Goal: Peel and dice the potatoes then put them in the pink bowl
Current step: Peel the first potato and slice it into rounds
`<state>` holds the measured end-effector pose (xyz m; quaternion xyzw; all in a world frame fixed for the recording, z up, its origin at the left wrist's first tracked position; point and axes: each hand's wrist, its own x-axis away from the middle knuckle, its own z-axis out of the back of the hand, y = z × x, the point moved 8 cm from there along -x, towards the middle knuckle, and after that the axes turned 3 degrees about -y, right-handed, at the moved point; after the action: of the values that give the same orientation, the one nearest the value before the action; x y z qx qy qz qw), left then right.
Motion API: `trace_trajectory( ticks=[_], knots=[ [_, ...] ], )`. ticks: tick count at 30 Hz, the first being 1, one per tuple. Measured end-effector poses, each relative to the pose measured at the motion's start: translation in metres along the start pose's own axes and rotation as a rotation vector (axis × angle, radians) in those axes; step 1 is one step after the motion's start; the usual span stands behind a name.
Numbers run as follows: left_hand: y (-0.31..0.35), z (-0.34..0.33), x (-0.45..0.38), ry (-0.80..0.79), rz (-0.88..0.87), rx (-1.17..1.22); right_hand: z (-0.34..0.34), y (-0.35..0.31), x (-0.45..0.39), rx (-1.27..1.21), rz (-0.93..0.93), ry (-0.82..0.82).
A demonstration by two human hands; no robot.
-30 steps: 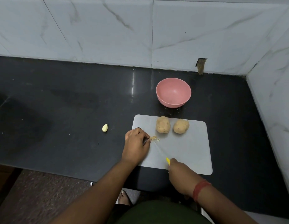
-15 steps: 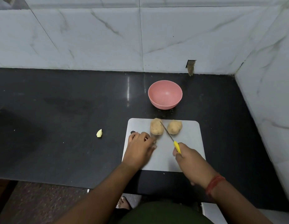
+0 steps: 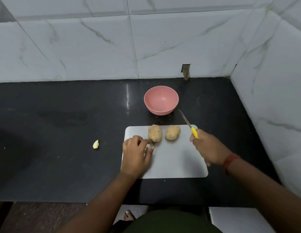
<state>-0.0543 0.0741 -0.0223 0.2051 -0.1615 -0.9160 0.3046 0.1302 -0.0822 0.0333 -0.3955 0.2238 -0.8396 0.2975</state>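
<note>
My right hand (image 3: 207, 148) grips the knife (image 3: 188, 123), blade aimed at 11 o'clock toward the bowl (image 3: 153, 107). My left hand (image 3: 136, 152) pinches scraps on the board (image 3: 180, 165), beside two unpeeled potatoes (image 3: 154, 133). A careless swing risks nicking my fingers.

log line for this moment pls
left hand by left potato | right hand holds knife raised | pink bowl empty | both potatoes unpeeled
</note>
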Motion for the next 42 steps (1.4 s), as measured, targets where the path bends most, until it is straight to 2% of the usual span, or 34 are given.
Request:
trace_trajectory(
  ticks=[3,6,10,14,20,25,31,37,42],
  knots=[
    [0.033,0.005,-0.012,-0.001,-0.164,-0.032,0.013,0.009,-0.011,0.107,-0.014,-0.007],
    [0.069,-0.007,-0.034,-0.074,-0.299,-0.114,0.020,0.021,-0.016,0.192,-0.061,-0.025],
    [0.089,-0.039,-0.062,-0.280,-0.229,-0.275,0.025,0.032,-0.020,0.168,-0.098,-0.008],
    [0.090,-0.052,-0.082,-0.362,-0.163,-0.347,0.015,0.036,-0.016,-0.029,-0.083,0.009],
    [0.092,-0.049,-0.073,-0.365,-0.284,-0.087,-0.025,0.049,0.013,-0.392,-0.085,0.027],
    [0.090,-0.042,-0.064,-0.348,-0.234,-0.016,-0.051,0.063,0.025,-0.551,-0.112,0.018],
    [0.086,-0.040,-0.056,-0.359,-0.166,-0.002,-0.058,0.068,0.029,-0.502,-0.098,-0.029],
    [0.092,-0.047,-0.051,-0.412,-0.125,0.000,-0.063,0.065,0.026,-0.315,-0.091,-0.092],
    [0.100,-0.046,-0.046,-0.376,-0.178,-0.031,-0.069,0.053,0.020,-0.186,-0.093,-0.113]
  ],
)
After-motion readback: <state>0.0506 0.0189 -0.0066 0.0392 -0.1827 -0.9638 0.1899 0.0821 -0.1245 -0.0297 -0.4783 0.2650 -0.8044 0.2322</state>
